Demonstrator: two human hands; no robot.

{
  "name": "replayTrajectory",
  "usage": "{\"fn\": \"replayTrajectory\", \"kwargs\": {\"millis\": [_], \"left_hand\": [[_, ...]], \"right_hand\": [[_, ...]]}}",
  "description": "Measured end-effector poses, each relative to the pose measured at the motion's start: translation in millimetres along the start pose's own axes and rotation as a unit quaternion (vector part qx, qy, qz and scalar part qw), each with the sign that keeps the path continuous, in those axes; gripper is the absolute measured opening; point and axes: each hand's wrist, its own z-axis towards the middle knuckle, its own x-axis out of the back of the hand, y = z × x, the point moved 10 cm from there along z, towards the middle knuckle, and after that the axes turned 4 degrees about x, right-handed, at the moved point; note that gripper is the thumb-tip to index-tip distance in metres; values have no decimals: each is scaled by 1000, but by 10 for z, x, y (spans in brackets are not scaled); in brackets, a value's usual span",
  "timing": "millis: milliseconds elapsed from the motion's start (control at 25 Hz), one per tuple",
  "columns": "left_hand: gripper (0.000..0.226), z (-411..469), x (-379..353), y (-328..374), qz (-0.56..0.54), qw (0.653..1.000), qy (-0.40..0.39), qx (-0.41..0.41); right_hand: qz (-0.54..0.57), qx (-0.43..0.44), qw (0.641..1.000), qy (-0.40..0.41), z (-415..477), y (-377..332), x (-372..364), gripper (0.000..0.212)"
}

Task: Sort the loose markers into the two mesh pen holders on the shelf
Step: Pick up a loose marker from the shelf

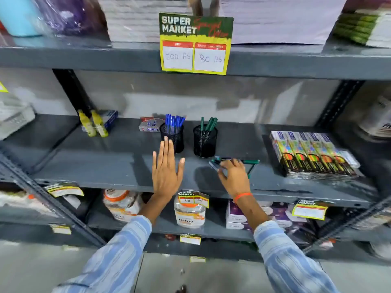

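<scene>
We are working at the grey shelf [118, 166], where two mesh holders are standing side by side: the left holder [172, 137] is carrying blue markers [174, 123] and the right holder [205, 141] is carrying green markers [208, 125]. Our right hand [233, 176] is curling down over the loose markers [237, 162] lying just in front and to the right of the right holder; its fingers are closing around them, though we cannot tell how many it is really gripping. The ones showing are green-capped, with one sticking out to the right and another angling toward the shelf edge. Our left hand [167, 170] is hovering flat and open, holding nothing, just in front of the left holder. To do this pick well, we are probably better off gathering the markers parallel before lifting, so none is slipping out, then carrying them to the right holder and dropping them in tip-down. The free hand could be steadying that holder, since light mesh may tip.
</scene>
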Motion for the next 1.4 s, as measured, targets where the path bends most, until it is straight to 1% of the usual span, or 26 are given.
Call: {"fn": "replayTrajectory", "kwargs": {"millis": [40, 120, 160, 240, 360, 440, 560, 640, 760, 800, 840, 920, 1000, 1080, 1160, 1320, 1400], "left_hand": [[65, -1, -107, -138, -13, 999, -27, 22], [68, -21, -240, -405, -10, 997, -60, 54], [69, -87, -347, -538, 0, 995, -84, 58], [71, -100, -436, -657, 15, 992, -109, 55], [72, -111, -521, -711, 29, 991, -126, 43], [72, -97, -542, -728, 33, 990, -133, 46], [76, -84, -555, -747, 35, 989, -138, 37], [77, -65, -537, -772, 30, 989, -136, 42], [79, -69, -514, -756, 33, 990, -133, 43], [81, -65, -510, -751, 33, 990, -134, 43], [81, -70, -518, -745, 35, 989, -139, 43], [75, -81, -508, -742, 44, 988, -138, 44], [68, -78, -488, -741, 45, 990, -126, 48], [64, -78, -476, -743, 38, 990, -122, 52], [62, -83, -455, -738, 32, 992, -114, 50], [61, -84, -438, -730, 34, 992, -113, 51], [62, -83, -451, -724, 41, 991, -121, 50]], "right_hand": [[-30, -12, 998, -57, -2, 63, -169, 22], [-90, -38, 986, -135, -18, 156, -361, 25], [-106, -52, 980, -161, -46, 179, -390, 23], [-98, -43, 981, -162, 23, 71, -390, 15], [-17, -42, 992, -120, 200, -188, -296, 8], [43, -34, 995, -84, 358, -361, -169, 9], [132, -34, 989, -55, 632, -574, 28, 13], [182, -34, 983, -11, 845, -709, 176, 13], [283, -55, 957, 35, 1118, -814, 215, 31], [300, -58, 951, 47, 1211, -850, 209, 35], [301, -52, 950, 62, 1304, -875, 193, 35], [265, -20, 961, 79, 1468, -963, 133, 31], [206, 8, 977, 54, 1603, -1068, -54, 30], [159, 12, 987, 5, 1699, -1114, -324, 29], [122, 12, 992, -26, 1738, -1139, -509, 25], [76, 4, 997, -25, 1729, -1142, -580, 23], [99, 3, 995, -10, 1656, -1141, -468, 25]]}}
